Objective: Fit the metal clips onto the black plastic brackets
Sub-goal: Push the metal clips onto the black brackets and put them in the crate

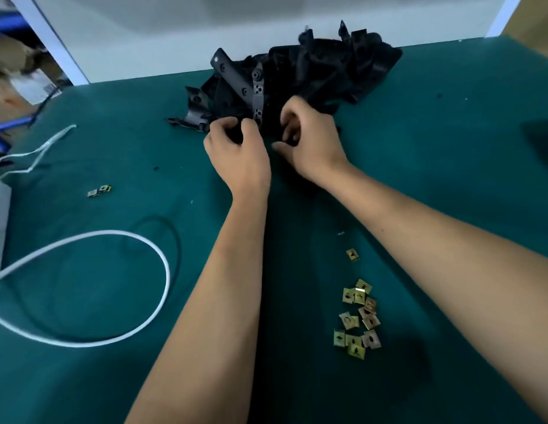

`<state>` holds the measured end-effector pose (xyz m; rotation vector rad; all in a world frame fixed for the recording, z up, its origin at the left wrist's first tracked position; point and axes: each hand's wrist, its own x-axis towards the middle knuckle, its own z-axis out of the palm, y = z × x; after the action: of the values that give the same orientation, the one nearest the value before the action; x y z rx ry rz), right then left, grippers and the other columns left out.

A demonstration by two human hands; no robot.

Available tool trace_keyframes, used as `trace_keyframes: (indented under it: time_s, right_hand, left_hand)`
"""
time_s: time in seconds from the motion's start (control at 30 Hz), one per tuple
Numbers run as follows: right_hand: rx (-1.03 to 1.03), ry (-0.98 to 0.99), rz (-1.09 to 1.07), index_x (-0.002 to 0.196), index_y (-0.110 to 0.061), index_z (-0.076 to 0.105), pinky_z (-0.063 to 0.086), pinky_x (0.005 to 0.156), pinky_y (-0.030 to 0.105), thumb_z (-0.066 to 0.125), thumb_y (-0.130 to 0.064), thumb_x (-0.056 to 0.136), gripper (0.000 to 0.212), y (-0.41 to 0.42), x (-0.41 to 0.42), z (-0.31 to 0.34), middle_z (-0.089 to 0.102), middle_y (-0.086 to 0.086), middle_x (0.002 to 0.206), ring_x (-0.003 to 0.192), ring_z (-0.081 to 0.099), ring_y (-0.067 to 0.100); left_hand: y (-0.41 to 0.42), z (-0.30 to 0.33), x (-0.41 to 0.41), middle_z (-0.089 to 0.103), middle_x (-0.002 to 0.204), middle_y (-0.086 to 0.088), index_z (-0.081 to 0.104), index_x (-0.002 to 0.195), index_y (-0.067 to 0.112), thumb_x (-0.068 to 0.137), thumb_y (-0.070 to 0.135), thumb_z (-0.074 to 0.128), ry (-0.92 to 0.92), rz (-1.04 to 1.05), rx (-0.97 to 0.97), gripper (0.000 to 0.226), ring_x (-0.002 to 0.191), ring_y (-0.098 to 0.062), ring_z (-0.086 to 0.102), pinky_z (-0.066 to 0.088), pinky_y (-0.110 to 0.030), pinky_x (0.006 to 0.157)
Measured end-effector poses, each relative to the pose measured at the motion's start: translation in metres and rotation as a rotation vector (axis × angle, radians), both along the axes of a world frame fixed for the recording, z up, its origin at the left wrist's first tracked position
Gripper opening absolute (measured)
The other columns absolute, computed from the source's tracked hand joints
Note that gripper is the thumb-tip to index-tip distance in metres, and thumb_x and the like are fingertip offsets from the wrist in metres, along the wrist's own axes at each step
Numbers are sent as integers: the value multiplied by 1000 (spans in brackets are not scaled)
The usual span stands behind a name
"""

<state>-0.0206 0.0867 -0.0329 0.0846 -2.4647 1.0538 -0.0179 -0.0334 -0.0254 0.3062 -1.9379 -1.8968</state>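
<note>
A heap of black plastic brackets point(312, 65) lies at the far middle of the green table point(113, 270). Both hands reach into its near edge. My left hand point(236, 148) is curled around a black bracket at the pile's front. My right hand point(309, 139) grips the same dark part from the right, fingers bent. Whether a clip sits between the fingers is hidden. A loose group of several brass-coloured metal clips point(357, 319) lies near my right forearm. One single clip point(352, 254) sits a little farther out. Two more clips point(99, 190) rest at the left.
A white cable point(162, 258) loops across the near left of the table, beside a thin black loop point(174, 234). A white strap point(43, 148) trails at the far left edge. A white wall panel point(205, 32) stands behind the pile. Shelving and boxes point(18, 75) are at far left.
</note>
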Motion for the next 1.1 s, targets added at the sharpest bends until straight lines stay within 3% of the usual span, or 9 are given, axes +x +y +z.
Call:
trace_keyframes:
  time_s: [0.1, 0.17, 0.3, 0.4, 0.5, 0.63, 0.8, 0.93, 1.1]
  right_hand:
    - [-86, 111, -99, 109, -19, 51, 46, 67, 16, 81, -12, 80, 42, 7, 22, 5, 66, -7, 78, 70, 58, 3]
    - [-150, 242, -170, 105, -14, 54, 48, 72, 19, 73, -8, 80, 32, 10, 37, 15, 65, -7, 77, 73, 59, 6]
    - [-323, 426, -204, 87, -10, 59, 50, 70, 27, 59, 3, 75, 17, 15, 57, 36, 60, -1, 77, 72, 56, 12]
    - [-515, 414, -162, 81, -10, 57, 49, 66, 29, 63, 6, 77, 17, 14, 68, 42, 58, -1, 76, 69, 52, 11]
    - [-554, 435, -120, 78, -9, 55, 47, 67, 27, 65, 7, 79, 18, 10, 84, 37, 57, 2, 74, 69, 51, 12]
    - [-254, 492, -26, 76, -1, 56, 48, 69, 30, 63, 9, 80, 13, 3, 99, 32, 56, -4, 74, 73, 55, 20]
    - [-153, 577, -23, 75, 0, 56, 49, 65, 38, 63, 11, 76, 13, -1, 104, 36, 57, 2, 73, 74, 55, 28]
    - [-473, 517, -76, 76, -4, 55, 50, 67, 47, 62, 13, 78, 18, -1, 105, 39, 56, 15, 73, 70, 55, 28]
    - [-1340, 354, -14, 67, -9, 47, 52, 78, 40, 58, 13, 78, 27, 9, 107, 58, 47, 7, 64, 64, 49, 19]
  left_hand:
    - [2, 0, 5, 58, 117, -5, 66, 105, 12, 90, 23, 57, 33, -22, 11, 21, 99, -12, 59, 48, -27, 91]
    - [3, 0, 8, 57, 116, -4, 66, 103, 14, 90, 25, 56, 52, -51, -1, 20, 92, -5, 59, 47, -16, 83]
    - [7, -2, 6, 68, 92, -11, 62, 95, 11, 100, 23, 56, 31, -260, 58, 14, 70, -28, 72, 63, -48, 75]
    - [14, 0, 11, 69, 93, -20, 60, 100, 4, 105, 28, 56, -62, -479, 189, 26, 66, -38, 74, 64, -49, 69]
    - [21, 4, 18, 62, 106, -14, 53, 103, 10, 104, 30, 61, -103, -573, 434, 21, 78, -36, 75, 63, -40, 76]
    - [20, 3, 19, 57, 106, -5, 37, 119, 17, 106, 16, 57, -67, -699, 678, 23, 79, -18, 75, 61, -33, 83]
    - [9, 6, 16, 44, 141, -12, 22, 158, 23, 103, 4, 54, -27, -793, 928, 66, 118, -36, 67, 38, -52, 119]
    - [6, 2, 9, 45, 150, -3, 14, 161, 43, 104, 9, 54, -11, -796, 866, 77, 144, -36, 43, 37, -50, 119]
    - [13, -2, 9, 37, 159, 5, 31, 158, 44, 107, 30, 54, -85, -903, 346, 57, 141, -29, 48, 47, -46, 113]
